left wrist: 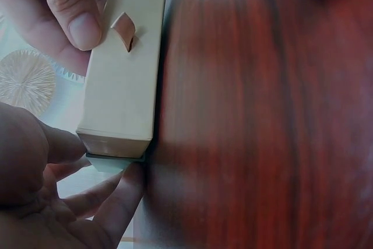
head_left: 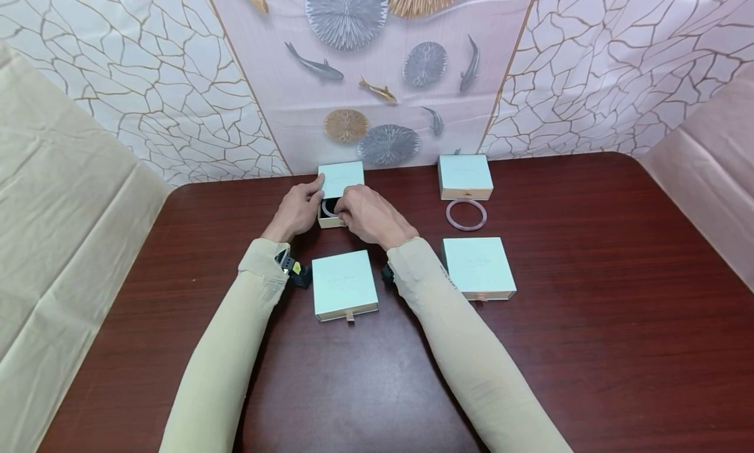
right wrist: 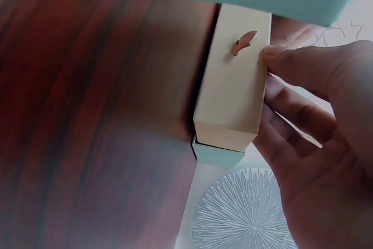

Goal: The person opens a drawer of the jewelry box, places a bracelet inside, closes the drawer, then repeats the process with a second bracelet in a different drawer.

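The dark red-brown table (head_left: 618,309) spreads widest before me, patterned cloth (head_left: 177,80) behind it. My pale sleeves (head_left: 224,348) stretch across it, the broad left box (head_left: 344,283) between them and the broad right box (head_left: 480,266) just beside the right one. My right hand (head_left: 377,214) reaches over the open box (head_left: 341,174), thumb touching its drawer's (right wrist: 233,86) top edge and fingers dipping behind; whether they pinch anything I can't tell. My left hand (head_left: 297,211) rests against that box's left side, fingers extended and touching it. The back box (head_left: 465,173) stands to the right, a loose bangle (head_left: 466,228) lying just in front. Another bangle (head_left: 324,208) lies inside the black-lined drawer, partly hidden by my right fingers, and a little ribbon tab (left wrist: 123,31) pokes from the drawer's front
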Available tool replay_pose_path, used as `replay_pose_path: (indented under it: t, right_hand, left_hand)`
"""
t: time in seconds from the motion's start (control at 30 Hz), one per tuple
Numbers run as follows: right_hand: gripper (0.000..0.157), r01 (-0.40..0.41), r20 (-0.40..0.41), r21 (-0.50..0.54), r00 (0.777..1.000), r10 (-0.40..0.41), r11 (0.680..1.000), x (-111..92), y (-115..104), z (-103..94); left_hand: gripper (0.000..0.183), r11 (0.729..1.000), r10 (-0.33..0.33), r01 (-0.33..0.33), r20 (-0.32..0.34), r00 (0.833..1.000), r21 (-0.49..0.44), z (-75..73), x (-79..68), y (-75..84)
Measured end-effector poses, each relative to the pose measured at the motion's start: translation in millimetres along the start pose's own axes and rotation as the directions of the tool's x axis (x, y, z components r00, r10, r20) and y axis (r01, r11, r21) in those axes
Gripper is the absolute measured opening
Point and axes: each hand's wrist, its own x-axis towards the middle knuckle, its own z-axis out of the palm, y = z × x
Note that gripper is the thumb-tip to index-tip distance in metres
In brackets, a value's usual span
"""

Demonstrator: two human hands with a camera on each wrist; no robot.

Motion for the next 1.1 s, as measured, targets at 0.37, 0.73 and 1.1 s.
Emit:
replay_pose_path:
  t: [0.37, 0.73, 1.1]
  right_hand:
    - [0.029, -0.002, -0.003, 0.007, 1.0, 0.002, 1.0, 2.2, -2.3, 1.9]
    - [0.03, 0.015, -0.044, -0.015, 0.999, -0.016, 1.0, 1.3, -3.6, 3.0]
    - [0.022, -0.02, -0.038, -0.042, 0.999, 0.019, 0.999, -0.3, -5.0, 5.8]
  left_hand:
    - [0.049, 1.0, -0.007, 0.007, 0.004, 1.0, 0.01, -1.1, 0.8, 0.4]
    - [0.049, 1.0, -0.006, 0.006, -0.007, 1.0, 0.013, -0.9, -0.5, 1.9]
    - [0.049, 1.0, 0.0, 0.0, -0.014, 1.0, 0.006, 0.1, -0.4, 1.2]
